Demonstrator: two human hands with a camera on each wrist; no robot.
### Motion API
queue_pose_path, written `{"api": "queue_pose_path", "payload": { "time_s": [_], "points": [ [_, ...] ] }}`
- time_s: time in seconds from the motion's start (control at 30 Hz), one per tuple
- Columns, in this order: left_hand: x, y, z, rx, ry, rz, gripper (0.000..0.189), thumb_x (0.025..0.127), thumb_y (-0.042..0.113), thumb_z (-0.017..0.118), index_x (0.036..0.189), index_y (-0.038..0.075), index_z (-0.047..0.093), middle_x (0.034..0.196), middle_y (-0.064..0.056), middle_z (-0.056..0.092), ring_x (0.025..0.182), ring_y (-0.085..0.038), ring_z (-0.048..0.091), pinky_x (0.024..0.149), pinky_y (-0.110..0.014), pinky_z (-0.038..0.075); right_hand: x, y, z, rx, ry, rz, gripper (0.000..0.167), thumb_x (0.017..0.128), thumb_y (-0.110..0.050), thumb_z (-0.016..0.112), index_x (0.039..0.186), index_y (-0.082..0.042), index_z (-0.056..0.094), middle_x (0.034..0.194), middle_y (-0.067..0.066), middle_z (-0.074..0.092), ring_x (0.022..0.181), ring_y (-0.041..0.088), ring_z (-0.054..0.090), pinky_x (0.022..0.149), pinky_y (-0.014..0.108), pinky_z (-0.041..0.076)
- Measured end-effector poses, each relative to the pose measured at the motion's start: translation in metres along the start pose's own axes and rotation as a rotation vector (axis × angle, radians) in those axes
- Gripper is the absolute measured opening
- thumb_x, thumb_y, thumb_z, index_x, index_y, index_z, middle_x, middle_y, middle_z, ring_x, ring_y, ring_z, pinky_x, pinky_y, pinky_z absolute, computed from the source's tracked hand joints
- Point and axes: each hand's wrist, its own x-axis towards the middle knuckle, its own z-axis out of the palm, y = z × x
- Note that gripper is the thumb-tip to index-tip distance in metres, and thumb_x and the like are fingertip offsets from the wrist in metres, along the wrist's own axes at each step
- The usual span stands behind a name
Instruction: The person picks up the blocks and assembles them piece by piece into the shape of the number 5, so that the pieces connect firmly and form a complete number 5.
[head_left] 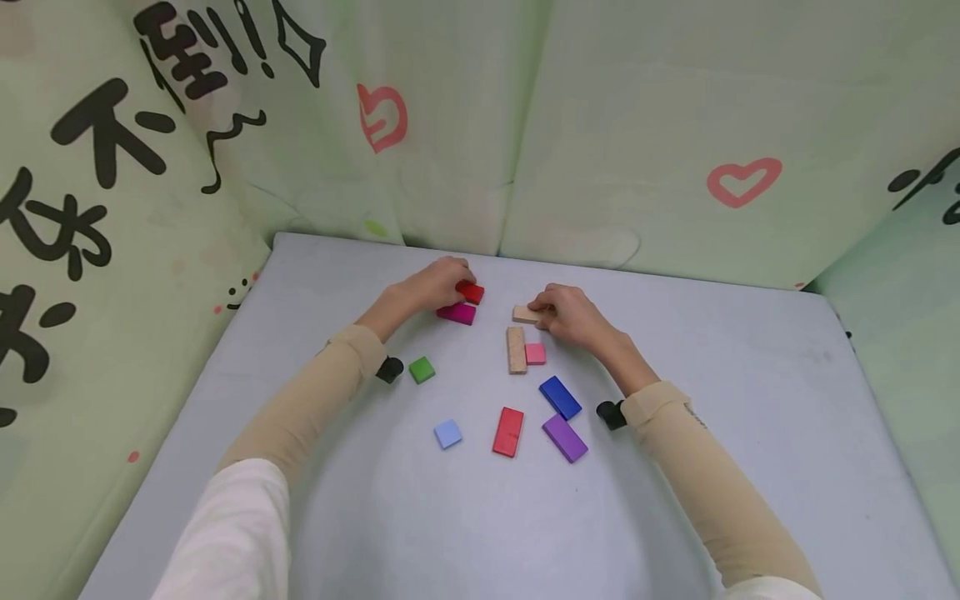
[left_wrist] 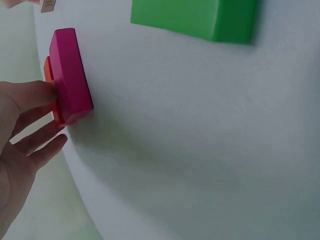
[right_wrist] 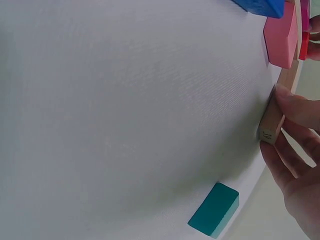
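My left hand [head_left: 433,285] grips a red block [head_left: 471,292], its thumb on the near side and fingers behind. A magenta block [head_left: 457,313] lies along the red one, right by the thumb; in the left wrist view the magenta block [left_wrist: 71,75] partly covers the red. Across from it, my right hand [head_left: 576,318] pinches a plain wooden block [head_left: 525,314] near one end, which has a small printed mark in the right wrist view. Just nearer stand another wooden block [head_left: 516,350] and, against its side, a pink block [head_left: 536,354].
Nearer on the pale table [head_left: 360,517] lie a green block [head_left: 422,370], a light blue block [head_left: 447,434], a red block [head_left: 507,432], a dark blue block [head_left: 560,397] and a purple block [head_left: 565,438]. A teal block [right_wrist: 215,210] lies beyond my right hand. Printed curtains [head_left: 600,125] border the table.
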Motion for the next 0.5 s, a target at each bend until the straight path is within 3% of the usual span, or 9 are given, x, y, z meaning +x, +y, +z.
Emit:
{"api": "queue_pose_path", "payload": {
  "time_s": [0.3,0.5],
  "points": [
    [-0.0047,-0.0065,0.0042,-0.126,0.067,-0.076,0.040,0.096,0.010,0.071,0.134,-0.003,0.066,0.122,-0.018,0.065,0.110,-0.027,0.059,0.096,-0.036,0.053,0.0008,-0.0019,-0.0015,0.007,0.003,-0.007,0.028,0.093,0.003,0.068,0.121,0.006,0.072,0.111,0.019,0.069,0.101,0.031,0.062,0.094,0.046,0.054],
    [-0.0041,-0.0061,0.0089,-0.135,0.076,-0.051,0.047,0.095,0.015,0.074,0.137,-0.001,0.063,0.126,-0.018,0.064,0.109,-0.027,0.058,0.095,-0.036,0.052,0.0001,-0.0013,-0.0003,0.009,0.007,0.001,0.028,0.092,0.003,0.069,0.120,0.005,0.073,0.111,0.019,0.069,0.101,0.031,0.062,0.094,0.046,0.054]
  ]
}}
